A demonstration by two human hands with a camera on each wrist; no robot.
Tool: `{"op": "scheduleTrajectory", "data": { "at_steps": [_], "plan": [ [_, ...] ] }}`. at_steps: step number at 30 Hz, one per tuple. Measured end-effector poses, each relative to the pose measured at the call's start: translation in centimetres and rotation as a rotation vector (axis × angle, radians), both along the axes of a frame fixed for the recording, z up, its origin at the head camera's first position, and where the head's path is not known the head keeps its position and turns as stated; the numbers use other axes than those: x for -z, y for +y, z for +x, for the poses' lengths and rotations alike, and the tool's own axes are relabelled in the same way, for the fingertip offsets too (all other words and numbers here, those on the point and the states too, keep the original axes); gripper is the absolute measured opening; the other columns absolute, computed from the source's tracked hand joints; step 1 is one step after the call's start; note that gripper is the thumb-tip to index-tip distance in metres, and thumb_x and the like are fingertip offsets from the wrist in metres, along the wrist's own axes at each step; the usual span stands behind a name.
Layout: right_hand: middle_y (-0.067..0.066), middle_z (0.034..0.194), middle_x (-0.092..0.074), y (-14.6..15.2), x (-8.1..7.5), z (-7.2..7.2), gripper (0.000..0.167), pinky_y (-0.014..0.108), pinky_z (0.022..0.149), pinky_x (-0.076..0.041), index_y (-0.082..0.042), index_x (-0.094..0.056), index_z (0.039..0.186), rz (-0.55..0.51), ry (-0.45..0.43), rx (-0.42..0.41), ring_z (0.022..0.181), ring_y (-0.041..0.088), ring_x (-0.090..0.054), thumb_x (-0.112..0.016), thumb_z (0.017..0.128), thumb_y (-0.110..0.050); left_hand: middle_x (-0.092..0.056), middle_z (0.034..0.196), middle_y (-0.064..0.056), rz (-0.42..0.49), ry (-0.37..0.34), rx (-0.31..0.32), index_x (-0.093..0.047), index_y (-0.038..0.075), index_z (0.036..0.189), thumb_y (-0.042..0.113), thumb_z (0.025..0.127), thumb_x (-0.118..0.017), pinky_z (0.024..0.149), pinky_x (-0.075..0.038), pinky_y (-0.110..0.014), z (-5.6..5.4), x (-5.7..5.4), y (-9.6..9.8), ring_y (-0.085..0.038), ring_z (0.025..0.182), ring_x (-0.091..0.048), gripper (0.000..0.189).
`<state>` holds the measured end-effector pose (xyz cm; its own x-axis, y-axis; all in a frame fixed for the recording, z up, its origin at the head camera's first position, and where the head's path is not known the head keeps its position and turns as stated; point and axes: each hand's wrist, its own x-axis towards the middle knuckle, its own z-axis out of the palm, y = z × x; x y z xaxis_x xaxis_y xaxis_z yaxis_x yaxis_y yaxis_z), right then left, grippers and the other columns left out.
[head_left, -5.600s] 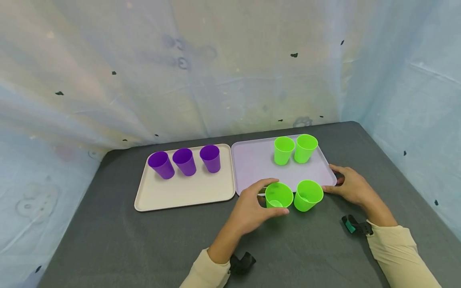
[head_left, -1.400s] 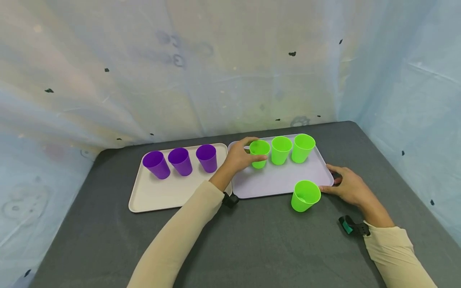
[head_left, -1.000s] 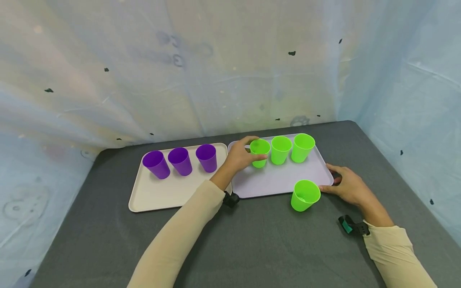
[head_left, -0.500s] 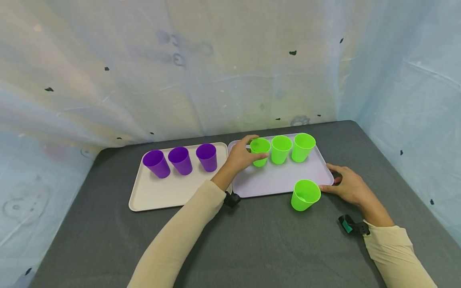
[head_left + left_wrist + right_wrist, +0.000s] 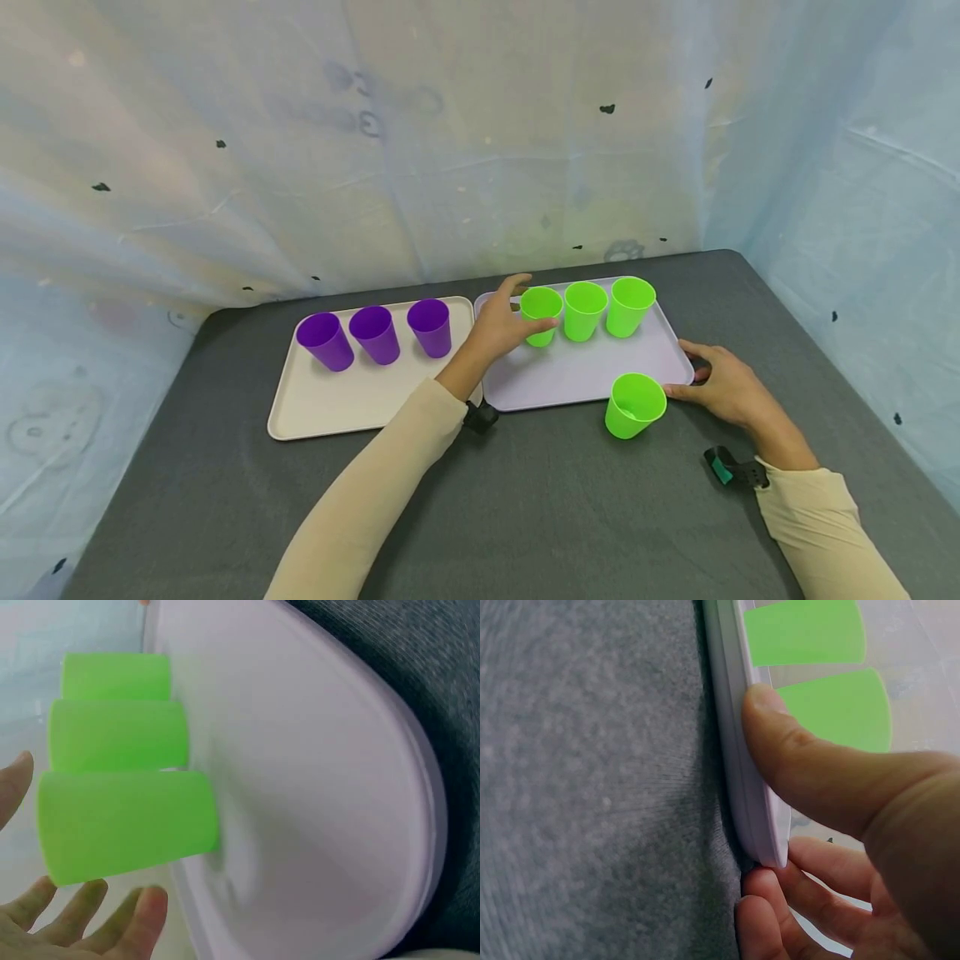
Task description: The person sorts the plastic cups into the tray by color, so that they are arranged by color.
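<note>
Three green cups stand upright in a row along the back of the lavender tray [image 5: 555,379]. My left hand [image 5: 498,327] is spread around the leftmost green cup [image 5: 540,321]; in the left wrist view, its thumb and fingers stand apart from that cup's wall. The middle green cup [image 5: 582,317] and the right green cup [image 5: 628,312] stand just beyond. My right hand [image 5: 726,387] holds the lavender tray's front right corner, thumb on the front rim and fingers around the side. Another green cup [image 5: 633,410] stands on the cloth before the tray, left of my right thumb.
A cream tray [image 5: 360,408] adjoins the lavender tray on the left. On it stand three purple cups [image 5: 375,335] in a row. Dark grey cloth [image 5: 555,508] covers the table. Pale sheeting [image 5: 450,150] hangs behind and at both sides.
My left hand has carried a green cup from the cloth onto the lavender tray's left part. Its fingers have now come away from the cup. The right hand stays at the corner.
</note>
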<state>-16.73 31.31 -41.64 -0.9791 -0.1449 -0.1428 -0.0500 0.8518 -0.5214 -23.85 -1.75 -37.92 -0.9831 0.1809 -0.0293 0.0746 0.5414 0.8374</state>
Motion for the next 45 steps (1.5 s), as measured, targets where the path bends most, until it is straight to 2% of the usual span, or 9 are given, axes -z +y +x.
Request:
{"op": "scheduleTrajectory", "data": {
  "at_steps": [6,10,12,19,26,30,36,41,45],
  "plan": [
    [0.033,0.131,-0.047,-0.1,0.1,0.0,0.101,0.031,0.070,-0.046,0.003,-0.033,0.152,-0.009,0.000,-0.005,0.102,0.037,-0.057,-0.076,0.082,-0.055,-0.048,0.152,0.001,-0.056,0.055,-0.069,-0.037,0.030,0.151,0.044,0.082,-0.081,0.109,-0.044,-0.051,2.0,-1.0,-0.9,-0.026,0.140,-0.045,0.083],
    [0.033,0.132,-0.046,0.0,0.1,0.0,0.101,0.032,0.070,-0.046,0.004,-0.032,0.152,-0.015,-0.002,-0.008,0.103,0.038,-0.057,-0.076,0.082,-0.054,-0.048,0.151,0.002,-0.037,0.092,-0.111,-0.039,0.031,0.150,0.045,0.085,-0.077,0.112,-0.041,-0.052,3.7,-1.3,-1.4,-0.025,0.142,-0.043,0.077],
    [0.033,0.133,-0.046,0.0,0.0,0.0,0.101,0.032,0.070,-0.047,0.005,-0.032,0.152,-0.019,-0.003,-0.009,0.103,0.038,-0.057,-0.076,0.082,-0.054,-0.048,0.151,0.002,0.006,0.118,-0.117,-0.041,0.030,0.149,0.046,0.085,-0.077,0.114,-0.040,-0.051,4.5,-1.4,-1.6,-0.024,0.143,-0.042,0.075],
    [0.034,0.132,-0.045,0.0,-0.1,0.1,0.102,0.035,0.072,-0.049,0.005,-0.033,0.151,-0.015,0.002,-0.008,0.104,0.039,-0.058,-0.077,0.082,-0.054,-0.054,0.146,0.003,0.247,0.175,-0.143,-0.048,0.026,0.144,0.042,0.085,-0.078,0.110,-0.044,-0.045,8.1,-2.0,-1.5,-0.019,0.140,-0.047,0.068],
    [0.034,0.132,-0.045,-0.1,-0.2,-0.2,0.103,0.034,0.072,-0.047,0.005,-0.032,0.152,-0.015,-0.013,-0.015,0.104,0.039,-0.057,-0.076,0.082,-0.056,-0.056,0.145,-0.003,0.367,0.155,-0.137,-0.052,0.019,0.142,0.036,0.087,-0.077,0.109,-0.044,-0.049,10.9,-1.6,-0.1,-0.024,0.137,-0.050,0.064],
    [0.034,0.131,-0.046,0.1,-0.1,0.0,0.102,0.032,0.071,-0.046,0.005,-0.032,0.152,-0.016,-0.007,-0.013,0.102,0.038,-0.058,-0.077,0.082,-0.055,-0.058,0.143,-0.001,0.430,0.131,-0.142,-0.054,0.020,0.140,0.034,0.088,-0.077,0.109,-0.044,-0.050,12.5,-1.1,1.3,-0.024,0.136,-0.052,0.059],
    [0.034,0.130,-0.047,0.1,-0.1,-0.1,0.101,0.032,0.070,-0.046,0.006,-0.033,0.151,-0.009,0.004,-0.023,0.102,0.038,-0.057,-0.077,0.082,-0.054,-0.059,0.140,0.003,0.373,0.174,-0.145,-0.055,0.020,0.139,0.034,0.084,-0.080,0.106,-0.046,-0.047,13.6,0.3,4.5,-0.024,0.133,-0.054,0.062],
    [0.033,0.126,-0.052,0.3,0.1,0.0,0.100,0.031,0.068,-0.046,0.007,-0.033,0.151,-0.007,0.016,-0.033,0.098,0.037,-0.058,-0.078,0.082,-0.050,-0.056,0.142,0.009,0.316,0.153,-0.091,-0.053,0.026,0.142,0.042,0.082,-0.081,0.108,-0.046,-0.043,14.3,1.0,7.2,-0.020,0.133,-0.052,0.068],
    [0.033,0.128,-0.052,0.3,0.1,-0.1,0.099,0.034,0.069,-0.048,0.006,-0.034,0.151,-0.001,0.026,-0.036,0.100,0.038,-0.059,-0.077,0.082,-0.052,-0.054,0.144,0.010,0.263,0.154,-0.063,-0.051,0.027,0.143,0.043,0.081,-0.082,0.107,-0.047,-0.040,14.5,1.4,8.1,-0.019,0.132,-0.052,0.071]
  ]
}}
